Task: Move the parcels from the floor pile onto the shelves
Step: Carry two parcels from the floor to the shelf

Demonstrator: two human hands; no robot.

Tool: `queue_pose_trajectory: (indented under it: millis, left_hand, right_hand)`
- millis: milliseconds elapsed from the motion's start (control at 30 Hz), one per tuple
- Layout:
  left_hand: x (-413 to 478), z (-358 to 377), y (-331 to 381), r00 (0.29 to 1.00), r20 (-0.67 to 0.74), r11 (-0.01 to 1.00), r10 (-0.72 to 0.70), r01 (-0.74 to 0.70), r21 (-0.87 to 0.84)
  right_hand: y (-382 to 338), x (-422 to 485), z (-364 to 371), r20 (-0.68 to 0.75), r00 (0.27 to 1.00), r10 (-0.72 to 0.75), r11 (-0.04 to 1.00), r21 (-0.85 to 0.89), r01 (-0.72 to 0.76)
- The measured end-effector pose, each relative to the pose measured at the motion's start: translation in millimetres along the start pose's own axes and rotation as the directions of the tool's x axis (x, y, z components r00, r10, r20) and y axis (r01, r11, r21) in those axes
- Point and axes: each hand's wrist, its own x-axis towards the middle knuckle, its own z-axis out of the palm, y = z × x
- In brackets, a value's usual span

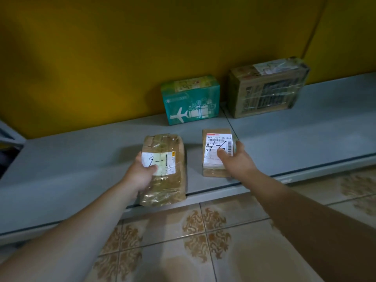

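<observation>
A low grey shelf (81,151) runs across the view below a yellow back panel. My left hand (140,174) grips a taped brown parcel (168,180) with a white label reading "9-1"; its near end overhangs the shelf's front edge. My right hand (234,159) holds a smaller brown parcel (213,137) with a printed barcode label, thumb on top, lying on the shelf. Further back stand a teal box (191,102) with a plane and luggage print and a taped brown carton (266,88), both against the panel.
Patterned beige floor tiles (203,241) lie in front of the shelf. The shelf surface stretches bare to the left and to the right of the parcels. A seam (230,121) divides two shelf sections between the teal box and the carton.
</observation>
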Motion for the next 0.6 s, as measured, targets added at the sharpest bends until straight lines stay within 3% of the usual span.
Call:
queue_pose_trajectory:
  millis: [100,233,467,600]
  left_hand:
    - [0.0,6.0,0.3,0.999,-0.03,0.981,0.036,-0.03,0.19]
    - [-7.9,17.9,-3.6,0.998,-0.013,0.878,0.059,-0.046,0.476]
    - [-11.4,22.1,-2.9,0.996,0.024,0.791,0.084,-0.081,0.607]
    - [-12.1,23.8,-8.0,0.994,0.001,0.779,0.108,-0.085,0.621]
  right_hand:
    - [5.6,-3.2,2.9,0.003,0.999,-0.039,0.999,0.0,0.039]
    - [4.5,-3.3,7.4,0.028,0.992,-0.123,0.99,-0.064,0.125]
    - [2.4,-8.2,8.8,0.018,0.986,-0.167,0.931,-0.328,0.163]
    - [1.6,-15.1,4.5,-0.011,0.947,-0.322,0.763,-0.596,0.252]
